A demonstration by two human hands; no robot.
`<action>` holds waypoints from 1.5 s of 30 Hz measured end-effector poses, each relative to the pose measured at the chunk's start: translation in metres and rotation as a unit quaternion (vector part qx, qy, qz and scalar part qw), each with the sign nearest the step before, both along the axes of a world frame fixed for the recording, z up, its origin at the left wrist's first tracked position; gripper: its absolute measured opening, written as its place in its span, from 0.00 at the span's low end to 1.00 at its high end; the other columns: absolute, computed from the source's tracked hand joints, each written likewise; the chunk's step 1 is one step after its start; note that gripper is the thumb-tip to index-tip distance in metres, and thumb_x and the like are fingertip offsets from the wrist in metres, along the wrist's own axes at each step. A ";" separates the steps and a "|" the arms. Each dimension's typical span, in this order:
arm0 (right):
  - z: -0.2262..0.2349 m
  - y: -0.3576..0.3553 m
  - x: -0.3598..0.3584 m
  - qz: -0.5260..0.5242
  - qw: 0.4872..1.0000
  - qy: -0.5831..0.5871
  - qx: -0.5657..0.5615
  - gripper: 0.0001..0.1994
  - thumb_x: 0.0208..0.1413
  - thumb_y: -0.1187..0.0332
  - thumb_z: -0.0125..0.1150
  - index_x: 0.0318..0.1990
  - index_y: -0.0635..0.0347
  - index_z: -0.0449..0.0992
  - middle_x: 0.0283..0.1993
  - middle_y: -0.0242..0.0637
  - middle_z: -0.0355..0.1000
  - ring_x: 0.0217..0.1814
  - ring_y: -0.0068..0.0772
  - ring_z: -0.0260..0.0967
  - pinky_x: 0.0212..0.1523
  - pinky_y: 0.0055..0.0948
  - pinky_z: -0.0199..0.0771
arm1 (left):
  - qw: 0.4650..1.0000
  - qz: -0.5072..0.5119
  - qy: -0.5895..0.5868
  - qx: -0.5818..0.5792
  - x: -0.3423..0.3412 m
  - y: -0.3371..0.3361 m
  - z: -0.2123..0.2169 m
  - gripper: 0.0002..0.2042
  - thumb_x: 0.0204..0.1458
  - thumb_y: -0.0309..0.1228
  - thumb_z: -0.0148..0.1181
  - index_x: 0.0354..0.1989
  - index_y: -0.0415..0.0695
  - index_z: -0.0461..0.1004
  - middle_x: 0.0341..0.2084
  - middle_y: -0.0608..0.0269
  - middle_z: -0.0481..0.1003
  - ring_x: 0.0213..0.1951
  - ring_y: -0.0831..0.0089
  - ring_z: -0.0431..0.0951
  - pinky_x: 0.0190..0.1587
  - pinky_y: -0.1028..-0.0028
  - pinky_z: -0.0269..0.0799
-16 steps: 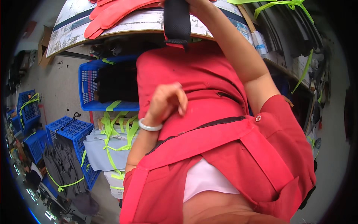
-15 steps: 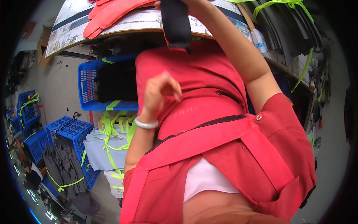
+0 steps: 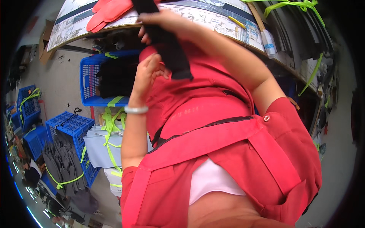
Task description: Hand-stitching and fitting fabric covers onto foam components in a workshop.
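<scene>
A long black fabric strip [image 3: 164,47] hangs slantwise in front of my red apron, its upper end running out past the top edge. My right hand [image 3: 161,23] grips it near the table, thumb on top and fingers curled around the far side. Close by the strip's left edge is my left hand [image 3: 149,72], with a white bangle on the wrist; its fingers are loosely curled and apart, with nothing visible in them. Red-coral flat pieces [image 3: 110,14] lie stacked on the worktable [image 3: 76,32], just left of the strip.
A yellow pen-like stick [image 3: 237,21] lies on the table. Below the table, a blue crate [image 3: 89,80] holds dark pieces. Grey bundles [image 3: 66,161] and pale stacks [image 3: 100,146] tied with lime strips stand at left. Black strips [image 3: 294,28] are stacked at right.
My right hand has come down and left along with the black strip, which now hangs lower and slants. My left hand has risen from my waist to beside it.
</scene>
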State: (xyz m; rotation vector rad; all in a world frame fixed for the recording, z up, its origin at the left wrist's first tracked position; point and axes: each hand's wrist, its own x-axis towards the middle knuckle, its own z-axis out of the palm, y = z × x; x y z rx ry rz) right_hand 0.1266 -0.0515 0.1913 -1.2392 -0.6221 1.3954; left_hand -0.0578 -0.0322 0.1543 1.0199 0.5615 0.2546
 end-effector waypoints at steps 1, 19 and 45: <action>-0.006 0.003 -0.025 0.025 0.999 -0.033 0.011 0.22 0.61 0.54 0.56 0.49 0.67 0.72 0.44 0.44 0.75 0.39 0.31 0.76 0.44 0.27 0.76 | 0.996 -0.079 0.027 0.041 -0.006 0.016 -0.007 0.13 0.59 0.35 0.58 0.40 0.35 0.75 0.26 0.62 0.77 0.21 0.77 0.75 0.20 0.80 0.68; -0.054 -0.055 -0.045 -0.154 0.949 -0.252 0.112 0.09 0.54 0.77 0.55 0.42 0.65 0.71 0.29 0.34 0.73 0.28 0.19 0.69 0.30 0.23 0.72 | 0.960 0.249 -0.083 -0.097 -0.014 0.014 -0.034 0.10 0.56 0.29 0.60 0.43 0.38 0.75 0.40 0.59 0.77 0.40 0.72 0.79 0.41 0.71 0.77; -0.064 -0.058 -0.065 0.004 0.873 -0.474 0.118 0.10 0.59 0.66 0.60 0.42 0.65 0.75 0.31 0.43 0.76 0.34 0.35 0.76 0.34 0.28 0.73 | 0.984 0.096 -0.032 -0.147 -0.038 -0.006 -0.054 0.09 0.55 0.26 0.61 0.43 0.40 0.76 0.32 0.63 0.78 0.25 0.75 0.78 0.24 0.76 0.77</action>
